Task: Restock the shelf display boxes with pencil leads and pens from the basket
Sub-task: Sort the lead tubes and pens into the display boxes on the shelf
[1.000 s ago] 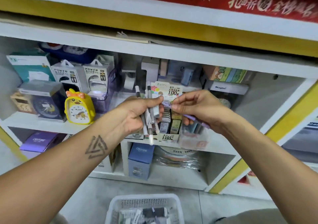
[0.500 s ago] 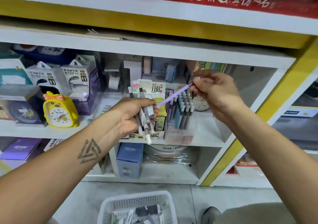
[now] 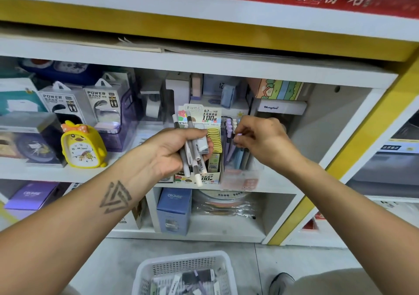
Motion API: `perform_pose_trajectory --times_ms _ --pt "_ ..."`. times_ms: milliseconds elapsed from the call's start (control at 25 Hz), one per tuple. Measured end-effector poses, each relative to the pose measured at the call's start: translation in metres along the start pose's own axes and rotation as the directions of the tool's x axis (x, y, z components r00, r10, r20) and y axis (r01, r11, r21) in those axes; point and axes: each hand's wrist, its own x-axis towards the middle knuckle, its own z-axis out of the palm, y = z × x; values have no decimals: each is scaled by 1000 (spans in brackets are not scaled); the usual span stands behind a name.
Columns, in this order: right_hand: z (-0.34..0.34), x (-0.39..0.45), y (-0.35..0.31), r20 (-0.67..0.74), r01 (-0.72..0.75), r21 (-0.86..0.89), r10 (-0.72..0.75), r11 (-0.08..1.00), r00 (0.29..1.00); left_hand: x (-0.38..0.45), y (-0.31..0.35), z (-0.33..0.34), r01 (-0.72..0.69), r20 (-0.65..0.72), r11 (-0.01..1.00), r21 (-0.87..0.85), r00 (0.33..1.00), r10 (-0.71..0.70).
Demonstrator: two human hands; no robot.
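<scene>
My left hand (image 3: 174,150) is closed round a bundle of grey and white pens (image 3: 190,156) and a small lead case, held in front of the pencil-lead display box (image 3: 209,174). My right hand (image 3: 260,138) pinches the top of a purple pen (image 3: 237,136) that stands in the clear pen display box (image 3: 240,176) among several pastel pens. Both boxes sit side by side on the middle shelf (image 3: 272,184). The white basket (image 3: 145,272) with more stock stands on the floor below.
A yellow chick alarm clock (image 3: 82,146) and power bank packs (image 3: 99,104) stand on the shelf to the left. Blue boxes (image 3: 173,210) and wrapped goods fill the lower shelf. A yellow post (image 3: 353,154) borders the shelf on the right. My shoe (image 3: 281,282) is beside the basket.
My right hand has lowered the purple pen from a slant above the boxes down into the clear pen display box. My left hand has kept its bundle nearly still.
</scene>
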Motion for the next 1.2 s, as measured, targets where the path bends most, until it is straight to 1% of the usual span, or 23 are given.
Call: perform_pose_trajectory --times_ms 80,120,200,280,320,360,400,440,480,520,560,640,680,760,800,840,880,920,1000,1040,1080,1120,1200 --pt "3 1 0 46 9 11 -10 1000 999 0 -1 0 0 15 1000 16 1000 -1" --pt "4 3 0 66 50 -33 -48 998 997 0 -2 1 2 22 1000 25 1000 -2" --pt "8 6 1 102 142 -203 -123 969 987 -2 -4 4 2 37 999 53 999 -4" --pt "9 9 -1 151 140 -329 -94 934 984 -4 -6 5 -20 61 998 68 998 16" --pt "8 9 -3 150 128 -346 -80 929 986 -4 -7 5 -34 73 997 63 997 29" --pt "8 10 -5 128 112 -308 -76 945 989 -4 -7 5 -46 86 997 60 995 41" --pt "8 9 -8 81 70 -191 -55 979 995 -5 -8 5 -60 99 996 67 994 53" --pt "8 9 -13 45 -7 10 6 1000 999 -5 -8 5 -72 111 994 78 992 63" --pt "7 8 -19 72 -109 256 93 961 993 -4 -9 4 -83 117 993 86 991 72" --pt "5 7 -24 147 -215 437 167 873 975 -4 -10 4 -90 119 991 94 990 79" --pt "4 5 -29 226 -286 507 194 813 954 -4 -11 5 -96 121 990 104 989 84" --pt "5 2 -35 316 -350 549 200 759 928 -5 -13 6 -106 140 987 117 986 89" --pt "5 1 -38 325 -376 593 216 712 921 -5 -13 7 -107 153 987 116 984 89" --pt "2 4 -40 309 -404 730 262 551 914 -6 -11 8 -100 170 991 93 982 83" --pt "0 6 -41 291 -393 794 277 465 916 -6 -10 7 -86 170 993 76 983 72" --pt "-2 7 -41 277 -375 833 280 408 919 -7 -7 5 -66 158 996 62 986 56" --pt "-2 9 -40 267 -360 841 269 405 926 -8 -4 3 -49 133 997 55 990 41" --pt "-1 10 -41 253 -341 822 246 456 936 -9 -1 1 -36 100 998 53 995 30" --pt "4 11 -44 189 -252 716 166 651 968 -12 7 -5 -26 39 999 34 999 25" --pt "8 11 -47 165 -202 654 124 729 979 -13 11 -9 -27 19 1000 7 999 27" --pt "13 12 -49 159 -167 608 88 776 983 -15 15 -12 -29 6 999 -18 1000 29" --pt "19 12 -52 176 -151 593 55 791 983 -16 17 -16 -28 1 999 -25 1000 28" --pt "30 15 -58 231 -142 586 3 798 973 -21 19 -24 -25 -4 1000 15 1000 25"
